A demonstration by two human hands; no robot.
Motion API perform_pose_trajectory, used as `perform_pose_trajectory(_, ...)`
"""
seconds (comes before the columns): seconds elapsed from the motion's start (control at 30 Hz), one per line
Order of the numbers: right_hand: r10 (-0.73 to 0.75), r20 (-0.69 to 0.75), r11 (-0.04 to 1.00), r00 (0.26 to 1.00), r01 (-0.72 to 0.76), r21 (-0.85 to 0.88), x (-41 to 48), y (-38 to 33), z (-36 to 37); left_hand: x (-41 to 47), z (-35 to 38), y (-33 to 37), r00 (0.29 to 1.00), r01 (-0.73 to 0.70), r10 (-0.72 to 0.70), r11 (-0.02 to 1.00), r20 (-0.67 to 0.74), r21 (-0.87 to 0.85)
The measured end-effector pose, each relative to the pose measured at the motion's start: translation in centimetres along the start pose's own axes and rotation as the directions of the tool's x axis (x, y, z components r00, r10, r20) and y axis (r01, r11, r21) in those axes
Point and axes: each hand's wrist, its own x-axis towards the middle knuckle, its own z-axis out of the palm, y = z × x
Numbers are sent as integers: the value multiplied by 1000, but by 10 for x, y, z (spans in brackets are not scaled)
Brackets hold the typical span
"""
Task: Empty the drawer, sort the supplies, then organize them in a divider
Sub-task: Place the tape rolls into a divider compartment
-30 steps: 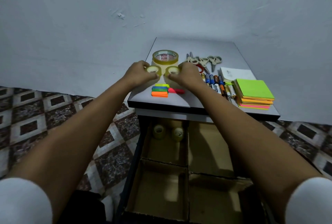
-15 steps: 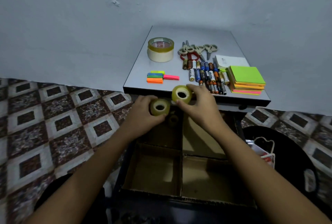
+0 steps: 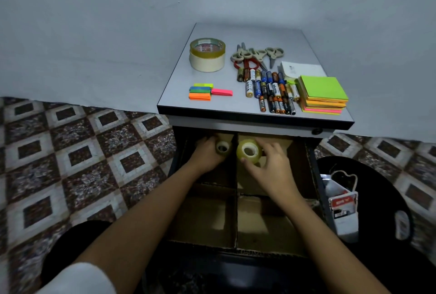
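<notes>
Left hand (image 3: 207,153), centre frame: fingers curled round a small clear tape roll (image 3: 223,147), roll's hole facing the camera. Hand and roll sit low in the upper-left compartment of the brown cardboard divider (image 3: 236,213); can't tell if the roll touches the bottom.

Right hand (image 3: 271,165), just right of centre: thumb below and fingers above grip a small yellowish tape roll (image 3: 249,152), which is tilted with its hole towards the camera. This roll is at the upper-right compartment, just right of the centre wall; resting or held up, can't tell.

The divider has four compartments and fills the dark open drawer (image 3: 317,175) under the grey bench (image 3: 259,34). Both lower compartments show bare cardboard.

On the bench, upper centre to upper right:
- Two big tape rolls stacked (image 3: 207,55), clear on cream, at the bench's far left.
- Beige- and red-handled scissors (image 3: 257,54) in a pile to their right.
- A row of mixed batteries (image 3: 269,90) below the scissors.
- A neon sticky-note stack (image 3: 322,94) just right of the batteries, a white paper pad (image 3: 300,69) behind it.
- Coloured page flags (image 3: 203,91) near the bench's front left.

Patterned tile floor (image 3: 70,152) at left. A white bag (image 3: 343,213) lies on a black round object at lower right.
</notes>
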Motion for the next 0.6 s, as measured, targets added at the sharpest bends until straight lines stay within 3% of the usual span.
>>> perform_pose_trajectory(0.6, 0, 14, 1000, 1000, 0, 22, 4, -3, 0, 11, 7, -2, 999, 26, -29, 994, -21, -107)
